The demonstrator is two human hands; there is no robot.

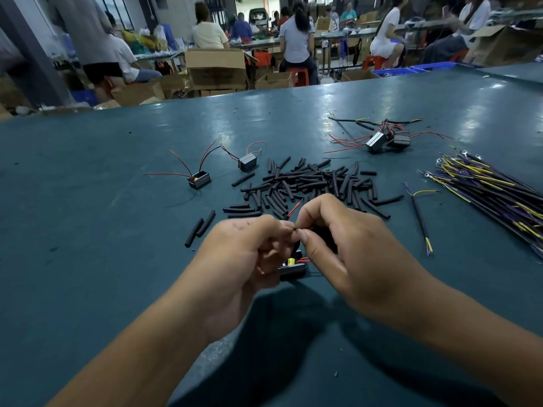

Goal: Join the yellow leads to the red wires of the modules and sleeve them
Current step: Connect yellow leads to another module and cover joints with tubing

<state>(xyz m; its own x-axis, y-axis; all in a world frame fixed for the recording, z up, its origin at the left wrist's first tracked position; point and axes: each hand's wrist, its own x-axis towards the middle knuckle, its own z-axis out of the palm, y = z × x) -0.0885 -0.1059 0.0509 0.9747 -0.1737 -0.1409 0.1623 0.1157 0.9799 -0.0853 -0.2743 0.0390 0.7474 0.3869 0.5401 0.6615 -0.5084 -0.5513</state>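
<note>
Fingertips of the left hand (246,254) and right hand (338,239) are pinching together on a red wire (293,209), each grip clamped, probably steadying the joint above the module (292,267).

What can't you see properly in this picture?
- Head view: where the wires meet, hidden by the fingertips of the left hand and right hand.
- Most of the module, covered by both hands.
- The cable bundle, cut off by the right edge.
- The finished modules, too small to check the joins.
</note>
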